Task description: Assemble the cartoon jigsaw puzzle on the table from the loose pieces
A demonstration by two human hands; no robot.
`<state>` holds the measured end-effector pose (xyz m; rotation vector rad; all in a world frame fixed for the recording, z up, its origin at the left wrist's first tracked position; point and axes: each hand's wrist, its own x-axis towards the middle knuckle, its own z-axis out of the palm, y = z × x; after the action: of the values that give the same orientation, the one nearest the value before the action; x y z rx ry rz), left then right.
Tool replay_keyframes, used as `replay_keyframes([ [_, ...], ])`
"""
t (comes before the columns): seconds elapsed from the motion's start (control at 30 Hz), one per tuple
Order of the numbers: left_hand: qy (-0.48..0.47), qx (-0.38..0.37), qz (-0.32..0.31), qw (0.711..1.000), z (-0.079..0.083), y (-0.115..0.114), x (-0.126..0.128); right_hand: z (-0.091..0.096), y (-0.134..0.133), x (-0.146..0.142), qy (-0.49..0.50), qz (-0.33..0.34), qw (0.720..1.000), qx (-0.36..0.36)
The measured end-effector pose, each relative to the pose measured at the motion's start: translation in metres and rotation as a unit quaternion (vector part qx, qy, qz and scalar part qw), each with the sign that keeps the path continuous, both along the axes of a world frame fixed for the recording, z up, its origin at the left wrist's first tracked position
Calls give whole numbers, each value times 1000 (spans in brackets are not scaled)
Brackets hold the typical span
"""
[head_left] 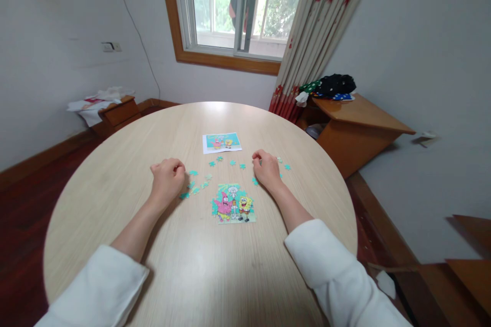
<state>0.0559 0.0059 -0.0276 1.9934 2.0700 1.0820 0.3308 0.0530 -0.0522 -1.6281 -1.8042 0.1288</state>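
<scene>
In the head view, the left hand (pixel 168 179), left of the frame's centre, is curled into a loose, narrow fist with its side against the desk (pixel 103 189); whether anything sits inside the curl I cannot tell. Loose teal pieces (pixel 196 190) lie just to its right. The right hand (pixel 267 168), right of centre, has its fingers bent inward above the desk, close to more pieces (pixel 255 181); its fingertips are too small to tell whether they grip one. The partly joined puzzle (pixel 233 204) lies just below the frame's centre between the forearms, apart from both hands, and a printed sheet (pixel 222 143) lies above it at upper centre.
</scene>
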Motion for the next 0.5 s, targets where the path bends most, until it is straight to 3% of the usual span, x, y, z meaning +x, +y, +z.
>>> replay_keyframes([
  [0.5, 8, 5, -9, 1000, -3, 2, -2, 1, 0, -1, 8, 3, 1000, -16],
])
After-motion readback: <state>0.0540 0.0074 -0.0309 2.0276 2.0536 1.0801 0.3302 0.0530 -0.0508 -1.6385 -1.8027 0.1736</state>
